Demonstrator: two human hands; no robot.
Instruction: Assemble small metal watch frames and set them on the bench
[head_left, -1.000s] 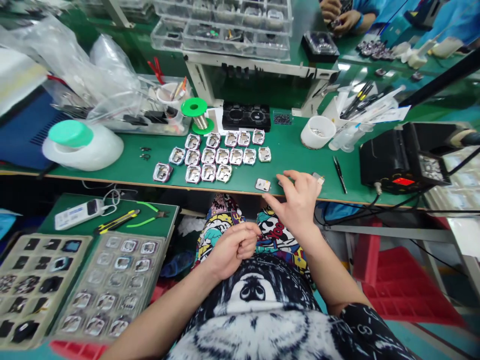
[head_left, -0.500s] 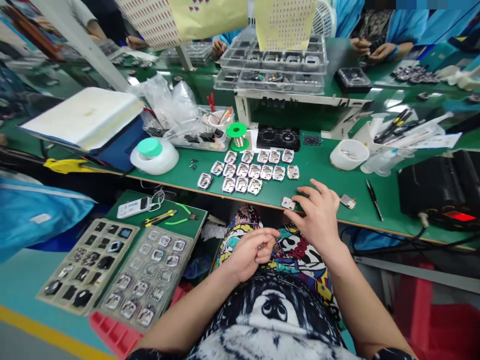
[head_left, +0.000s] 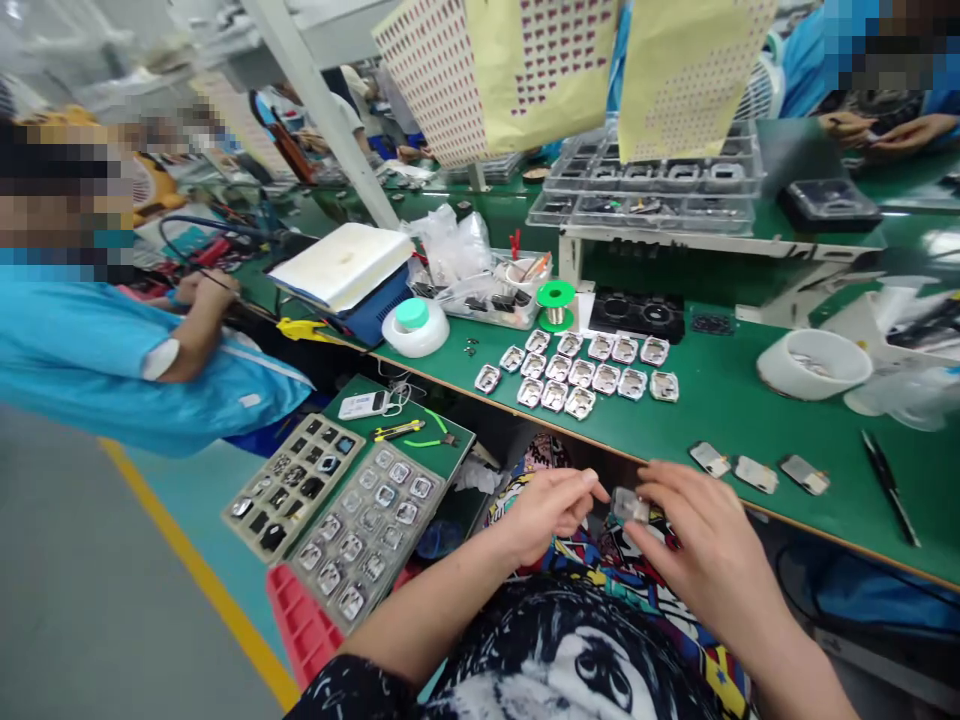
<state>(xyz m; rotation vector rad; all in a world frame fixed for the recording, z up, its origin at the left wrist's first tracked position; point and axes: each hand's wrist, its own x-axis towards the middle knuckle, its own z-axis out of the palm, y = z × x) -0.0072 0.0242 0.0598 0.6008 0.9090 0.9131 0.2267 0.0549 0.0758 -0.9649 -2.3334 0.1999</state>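
My right hand [head_left: 694,515] pinches a small rounded-square watch part [head_left: 628,506], grey and partly see-through, above my lap just off the bench edge. Close to its left side is my left hand [head_left: 551,512], thumb and index finger together and the other fingers curled; whatever may be between them is hidden. Right of my right hand, three flat silver-grey watch screens [head_left: 755,474] lie in a row along the bench edge. Ahead, several silver rounded-square watch cases [head_left: 582,373] stand in loose rows on the green bench [head_left: 720,385].
Black tweezers [head_left: 889,488] and a white cup [head_left: 814,364] are at right. A solder spool [head_left: 556,306], a white bottle [head_left: 415,328] and a plastic bin [head_left: 517,312] stand farther back. Parts trays [head_left: 367,535] and green-handled cutters [head_left: 433,430] are lower left. A co-worker [head_left: 150,350] sits at left.
The view has swung left. My right hand has drawn back from the bench edge to above my lap, now with a watch part in its fingers. My left hand is closer to it.
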